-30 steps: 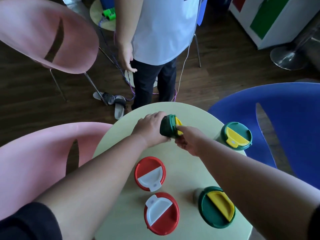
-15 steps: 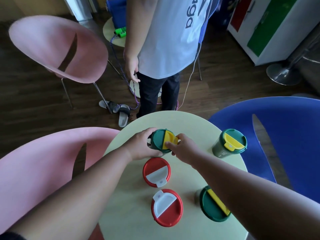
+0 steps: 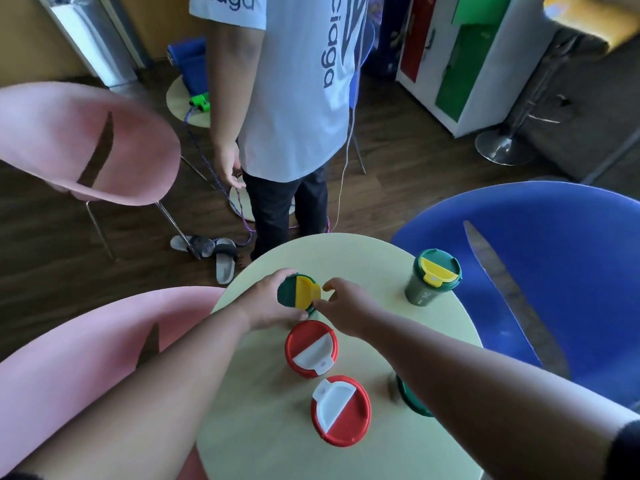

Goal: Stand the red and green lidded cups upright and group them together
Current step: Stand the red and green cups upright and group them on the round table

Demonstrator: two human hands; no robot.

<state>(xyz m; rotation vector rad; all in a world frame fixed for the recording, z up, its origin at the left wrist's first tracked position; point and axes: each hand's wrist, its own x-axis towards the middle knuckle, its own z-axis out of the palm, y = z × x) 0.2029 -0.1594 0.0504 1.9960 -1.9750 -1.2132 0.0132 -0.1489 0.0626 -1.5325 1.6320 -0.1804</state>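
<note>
A green cup with a green-and-yellow lid [image 3: 297,291] stands upright at the far side of the round table [image 3: 363,258]. My left hand [image 3: 268,301] is wrapped around its left side. My right hand [image 3: 346,306] pinches the lid's right edge with its fingertips. Just in front stand two upright red cups, one nearer the green cup [image 3: 310,348] and one closer to me [image 3: 341,409], both with red-and-white lids. Another green cup [image 3: 433,276] stands upright at the table's right edge. A third green cup [image 3: 410,398] is mostly hidden under my right forearm.
A person in a white shirt [image 3: 294,81] stands just beyond the table. A pink chair [image 3: 86,140] is at far left, another pink chair [image 3: 79,358] at near left, a blue chair [image 3: 540,271] at right. Slippers [image 3: 214,251] lie on the dark floor.
The green cup, tilted on its side between both hands a second ago, now stands upright next to the red cups. The camera has tilted up.
</note>
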